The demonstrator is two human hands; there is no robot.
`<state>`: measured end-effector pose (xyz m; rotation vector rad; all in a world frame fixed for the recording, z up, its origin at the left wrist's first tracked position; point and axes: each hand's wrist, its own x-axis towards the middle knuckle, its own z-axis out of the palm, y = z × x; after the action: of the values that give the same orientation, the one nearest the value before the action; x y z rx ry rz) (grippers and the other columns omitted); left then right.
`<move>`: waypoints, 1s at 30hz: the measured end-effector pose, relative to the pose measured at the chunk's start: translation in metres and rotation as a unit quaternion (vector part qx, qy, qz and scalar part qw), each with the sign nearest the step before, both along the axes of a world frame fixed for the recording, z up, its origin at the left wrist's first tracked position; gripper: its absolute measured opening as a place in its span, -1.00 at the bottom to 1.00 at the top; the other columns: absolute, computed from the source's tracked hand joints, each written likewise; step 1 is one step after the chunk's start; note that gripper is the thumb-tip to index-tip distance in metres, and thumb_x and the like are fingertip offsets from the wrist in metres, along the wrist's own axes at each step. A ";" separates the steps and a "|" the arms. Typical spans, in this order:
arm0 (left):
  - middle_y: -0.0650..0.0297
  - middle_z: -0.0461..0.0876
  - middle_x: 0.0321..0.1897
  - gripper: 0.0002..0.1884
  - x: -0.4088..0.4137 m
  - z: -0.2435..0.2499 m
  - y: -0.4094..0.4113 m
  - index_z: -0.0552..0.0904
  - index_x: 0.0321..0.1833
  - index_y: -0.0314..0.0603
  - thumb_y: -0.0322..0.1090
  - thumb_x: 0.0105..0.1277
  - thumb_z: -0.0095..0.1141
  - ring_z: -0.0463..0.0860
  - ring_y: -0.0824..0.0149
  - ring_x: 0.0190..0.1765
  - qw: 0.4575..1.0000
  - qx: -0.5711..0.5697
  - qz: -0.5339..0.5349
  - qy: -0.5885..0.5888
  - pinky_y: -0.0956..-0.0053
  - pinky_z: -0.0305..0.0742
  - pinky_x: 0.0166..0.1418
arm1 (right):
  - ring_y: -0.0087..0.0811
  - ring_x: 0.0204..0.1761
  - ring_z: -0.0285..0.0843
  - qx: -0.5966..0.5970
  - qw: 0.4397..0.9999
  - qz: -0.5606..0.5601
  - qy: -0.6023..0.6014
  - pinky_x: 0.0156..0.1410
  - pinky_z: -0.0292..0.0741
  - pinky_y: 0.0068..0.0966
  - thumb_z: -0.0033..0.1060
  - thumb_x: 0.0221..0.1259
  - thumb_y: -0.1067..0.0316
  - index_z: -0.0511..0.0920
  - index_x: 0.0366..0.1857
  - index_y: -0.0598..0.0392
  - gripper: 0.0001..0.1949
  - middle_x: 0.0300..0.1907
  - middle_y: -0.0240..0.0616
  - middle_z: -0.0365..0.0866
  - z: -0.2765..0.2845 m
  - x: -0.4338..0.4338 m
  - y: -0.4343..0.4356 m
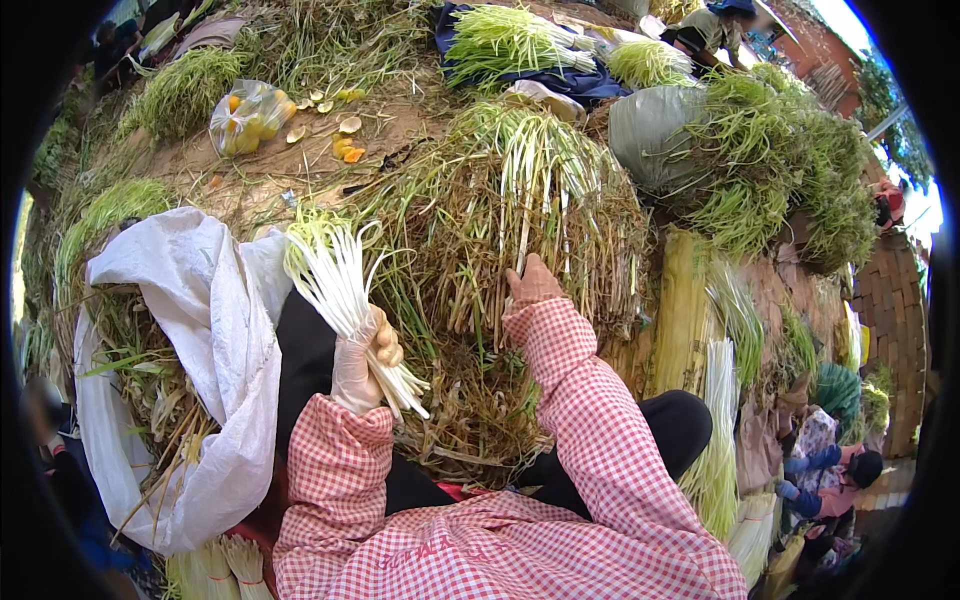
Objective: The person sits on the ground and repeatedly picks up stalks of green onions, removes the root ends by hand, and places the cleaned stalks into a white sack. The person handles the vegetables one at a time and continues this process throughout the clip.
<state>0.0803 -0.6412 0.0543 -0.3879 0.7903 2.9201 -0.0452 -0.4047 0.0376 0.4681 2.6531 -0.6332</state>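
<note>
My left hand [366,360], in a thin pale glove, grips a bundle of white-stemmed shoots [334,281] with pale green tips pointing up and cut ends sticking out below the fist. My right hand [534,285] is at the front of a large heap of unsorted shoots [480,202], its fingers against the brownish stems. Whether those fingers pinch a stem is too hard to tell. Long white stems [525,165] lie on top of that heap, above the right hand. Both forearms wear red-and-white checked sleeves.
An open white woven sack [217,315] with dry leaves stands at left. Tied bundles [244,566] lie below it. A plastic bag of orange fruit [251,120] is at upper left. Cleaned shoots [716,427] and a yellow wrapper [679,300] lie right. People work at upper right and lower right.
</note>
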 end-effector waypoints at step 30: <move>0.35 0.59 -0.57 -0.82 0.017 0.000 0.052 0.63 -0.23 -0.31 -0.53 0.09 0.29 0.42 0.58 -0.67 0.942 -0.259 -0.067 -0.204 0.68 0.28 -0.62 | -0.60 -0.48 0.39 -0.538 0.843 0.001 -0.032 -0.39 0.34 -0.63 0.14 0.26 0.05 0.50 -0.07 0.15 -0.62 -0.38 -0.38 0.54 -0.003 0.116 -0.047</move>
<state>0.0977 -0.5894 0.0547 -0.9002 1.4284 2.3409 0.0712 -0.4514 0.0346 0.1238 1.7917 -1.8541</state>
